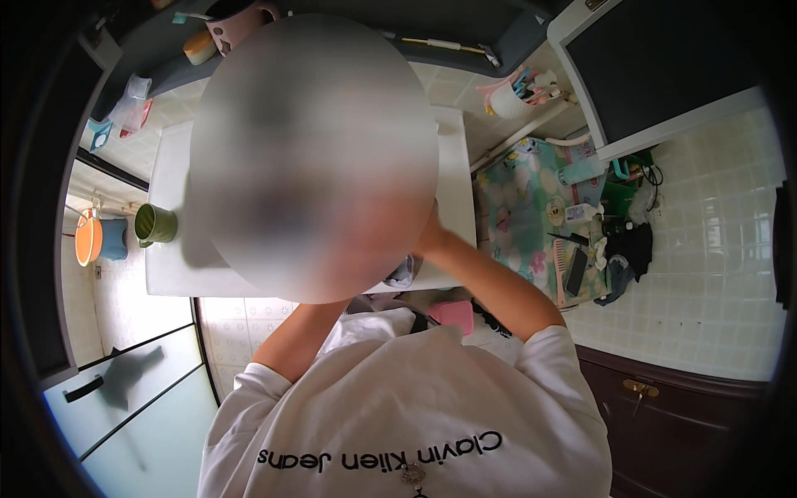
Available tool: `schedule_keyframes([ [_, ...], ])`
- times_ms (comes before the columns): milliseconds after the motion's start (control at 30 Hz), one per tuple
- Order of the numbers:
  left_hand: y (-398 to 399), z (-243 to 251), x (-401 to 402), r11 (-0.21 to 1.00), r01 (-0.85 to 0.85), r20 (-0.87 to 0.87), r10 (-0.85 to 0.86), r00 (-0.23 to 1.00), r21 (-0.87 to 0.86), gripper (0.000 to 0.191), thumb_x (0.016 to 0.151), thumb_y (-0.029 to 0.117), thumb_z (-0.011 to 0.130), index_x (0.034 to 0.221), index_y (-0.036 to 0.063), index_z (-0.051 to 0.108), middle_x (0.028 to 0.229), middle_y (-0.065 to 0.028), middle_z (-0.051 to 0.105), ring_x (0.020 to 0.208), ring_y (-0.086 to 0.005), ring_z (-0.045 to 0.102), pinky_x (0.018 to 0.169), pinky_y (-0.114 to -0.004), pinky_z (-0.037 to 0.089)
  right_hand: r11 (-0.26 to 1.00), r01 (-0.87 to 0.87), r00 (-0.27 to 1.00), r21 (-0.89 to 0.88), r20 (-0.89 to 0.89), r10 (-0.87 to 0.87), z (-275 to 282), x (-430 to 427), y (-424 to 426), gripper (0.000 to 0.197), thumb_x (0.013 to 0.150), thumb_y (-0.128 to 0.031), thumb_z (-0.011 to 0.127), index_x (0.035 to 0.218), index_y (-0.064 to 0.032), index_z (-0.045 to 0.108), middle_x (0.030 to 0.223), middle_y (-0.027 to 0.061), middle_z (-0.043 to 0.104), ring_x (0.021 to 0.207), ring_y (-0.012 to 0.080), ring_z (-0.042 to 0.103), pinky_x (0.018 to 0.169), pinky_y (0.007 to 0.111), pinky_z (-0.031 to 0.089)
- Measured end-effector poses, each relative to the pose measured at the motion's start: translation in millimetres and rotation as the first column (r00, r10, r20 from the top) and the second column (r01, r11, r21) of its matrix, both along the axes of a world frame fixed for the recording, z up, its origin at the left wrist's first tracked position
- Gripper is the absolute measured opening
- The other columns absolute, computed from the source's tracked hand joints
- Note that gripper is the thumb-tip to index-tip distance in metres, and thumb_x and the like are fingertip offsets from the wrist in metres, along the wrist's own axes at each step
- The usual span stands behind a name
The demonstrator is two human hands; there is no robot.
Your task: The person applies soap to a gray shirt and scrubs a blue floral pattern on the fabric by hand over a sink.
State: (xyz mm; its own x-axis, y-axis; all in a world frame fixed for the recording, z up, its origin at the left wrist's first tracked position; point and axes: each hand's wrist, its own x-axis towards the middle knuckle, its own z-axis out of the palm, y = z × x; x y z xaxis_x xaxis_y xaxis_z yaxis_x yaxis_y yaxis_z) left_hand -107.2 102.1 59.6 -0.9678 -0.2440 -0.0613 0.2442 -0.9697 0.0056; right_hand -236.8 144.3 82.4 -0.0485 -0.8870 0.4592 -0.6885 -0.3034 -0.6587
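A large blurred disc covers the middle of the white washbasin top (171,267) and most of both hands. My left forearm (302,336) reaches up from the front edge into the blur, where the left hand is hidden. On the other side, my right wrist (429,233) shows at the disc's edge, its fingers hidden too. Whether either hand holds anything cannot be seen. Just below the right wrist, a greyish cloth-like item (401,274) lies at the basin's front edge, partly covered. A green mug (155,224) stands on the left part of the top.
A dark shelf (448,56) crosses the back, bearing a pink mug (240,28) and a lidded jar (199,48). A white holder (510,99) hangs at right. Beyond stands a patterned surface (517,205) with a pink comb (558,267) and bottles. A frosted door (143,398) is at left.
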Motion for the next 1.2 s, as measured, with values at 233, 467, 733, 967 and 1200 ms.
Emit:
schedule_keyframes([
  [233,-4,5,12,0.996,-0.012,0.223,0.032,0.974,-0.091,0.053,0.097,0.049,0.04,0.133,0.0103,0.05,0.127,-0.0086,0.058,0.118,-0.0224,0.053,0.101,-0.039,0.039,0.978,-0.201,0.978,-0.06,0.042,0.203,19,18,37,0.009,0.081,-0.004,0.056,0.089,-0.0053,0.055,0.083,0.0124,0.052,0.079,0.0322,0.051,0.073,0.042,0.042],
  [467,-66,-31,81,0.819,0.061,0.484,0.276,0.831,-0.571,0.028,0.091,0.025,0.059,0.108,0.0026,0.063,0.101,-0.0065,0.067,0.088,-0.0145,0.063,0.08,-0.028,0.049,0.863,0.385,0.742,0.328,0.445,-0.501,-29,-29,63,0.014,0.094,-0.015,0.055,0.093,-0.0014,0.055,0.08,0.0032,0.055,0.073,0.0118,0.048,0.072,0.025,0.041],
  [733,-90,-60,119,-0.256,0.837,0.325,0.836,0.443,-0.484,0.079,0.072,0.038,0.078,0.137,0.0123,0.042,0.141,-0.0151,0.041,0.125,-0.0346,0.043,0.103,-0.046,0.038,0.832,0.265,0.686,0.487,0.512,-0.517,-66,-10,80,0.016,0.093,-0.018,0.057,0.091,-0.0021,0.055,0.081,0.001,0.058,0.077,0.008,0.05,0.071,0.024,0.041],
  [967,-59,-138,37,-0.554,0.718,0.278,0.675,0.683,-0.421,0.07,0.079,0.041,0.07,0.139,0.017,0.045,0.143,-0.0166,0.042,0.142,-0.0329,0.023,0.116,-0.049,0.01,0.814,0.209,0.664,0.542,0.532,-0.525,-58,-3,85,0.016,0.092,-0.019,0.058,0.093,-0.0024,0.057,0.082,0.0012,0.059,0.079,0.0088,0.052,0.073,0.025,0.042],
  [1200,-69,-110,24,0.515,0.372,0.59,0.365,0.72,-0.772,0.035,0.096,0.015,0.05,0.128,0.003,0.054,0.113,-0.012,0.064,0.107,-0.0218,0.058,0.096,-0.034,0.043,0.757,0.252,0.292,0.603,0.699,-0.653,-52,-43,104,0.013,0.09,-0.018,0.061,0.093,-0.006,0.057,0.072,-0.002,0.048,0.06,0.0051,0.04,0.054,0.023,0.034],
])
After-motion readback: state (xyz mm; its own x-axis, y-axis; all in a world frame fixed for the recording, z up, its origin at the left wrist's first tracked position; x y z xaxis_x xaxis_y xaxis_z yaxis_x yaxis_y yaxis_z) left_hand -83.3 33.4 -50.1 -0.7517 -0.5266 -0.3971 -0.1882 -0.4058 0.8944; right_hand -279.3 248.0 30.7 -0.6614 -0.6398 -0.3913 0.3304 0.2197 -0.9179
